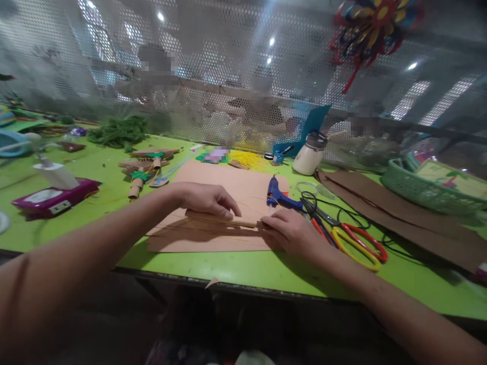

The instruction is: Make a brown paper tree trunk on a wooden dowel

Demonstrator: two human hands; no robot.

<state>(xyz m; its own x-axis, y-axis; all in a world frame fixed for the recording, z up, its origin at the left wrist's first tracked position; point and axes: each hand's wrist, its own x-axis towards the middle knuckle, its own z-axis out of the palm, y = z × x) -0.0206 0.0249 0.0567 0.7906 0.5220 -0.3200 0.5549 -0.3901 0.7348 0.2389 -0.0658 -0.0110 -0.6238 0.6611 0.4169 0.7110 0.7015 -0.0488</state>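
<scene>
Thin brown roll (243,222) over peach sheet (228,178)
Left hand (209,199): curled over roll, grip cannot be told; right hand (292,230): pinching right end; blue glue gun (280,197) just beyond.

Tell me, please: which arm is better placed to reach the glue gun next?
Probably the right: the right grip lies just in front of the glue gun, whereas the left grip is farther off to the left, at the stick.

Left fingers (229,202) and right fingers (271,220) on a tan rod (244,222) over peach paper (239,180)
</scene>
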